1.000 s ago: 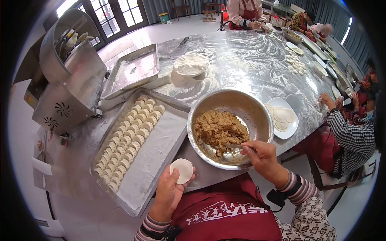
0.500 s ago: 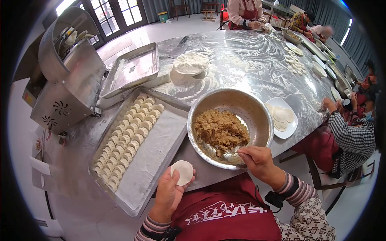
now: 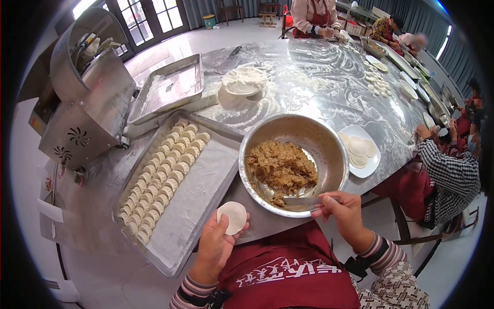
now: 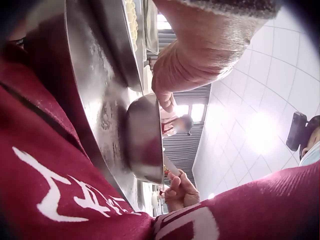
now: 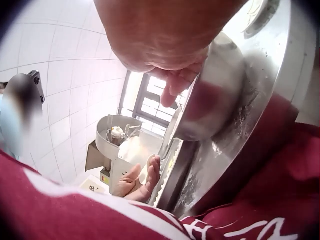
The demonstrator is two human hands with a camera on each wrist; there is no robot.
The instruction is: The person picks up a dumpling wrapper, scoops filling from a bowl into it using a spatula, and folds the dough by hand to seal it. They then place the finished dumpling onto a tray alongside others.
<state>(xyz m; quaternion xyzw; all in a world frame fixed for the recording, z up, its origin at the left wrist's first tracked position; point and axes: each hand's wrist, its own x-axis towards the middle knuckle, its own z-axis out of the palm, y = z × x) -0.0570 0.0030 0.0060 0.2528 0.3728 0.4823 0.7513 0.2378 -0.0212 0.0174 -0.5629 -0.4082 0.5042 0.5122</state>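
My left hand (image 3: 215, 246) holds a round dumpling wrapper (image 3: 234, 218), with the thumb over its edge and the fingers beneath. This wrapper is beside the near left side of a steel mixing bowl (image 3: 332, 149). Brown minced filling (image 3: 282, 164) is heaped in the bowl's left half. At the bowl's near rim my right hand (image 3: 346, 216) grips a flat-bladed metal spatula (image 3: 299, 201). Its blade points left inside the bowl, the tip at a small lump of filling. In the right wrist view the blade (image 5: 170, 134) shows beside the bowl's rim.
Left of the bowl, a paper-lined tray (image 3: 193, 206) carries rows of folded dumplings (image 3: 162, 177). A white plate (image 3: 371, 166) of wrappers stands right of it. Behind are a flour bowl (image 3: 244, 82), another tray (image 3: 172, 92) and a steel machine (image 3: 87, 118). Other people work around the table.
The right hand has moved slightly right and toward the bowl's near rim. The spatula's blade now shows broadside, low in the bowl. The left hand and wrapper have barely moved.
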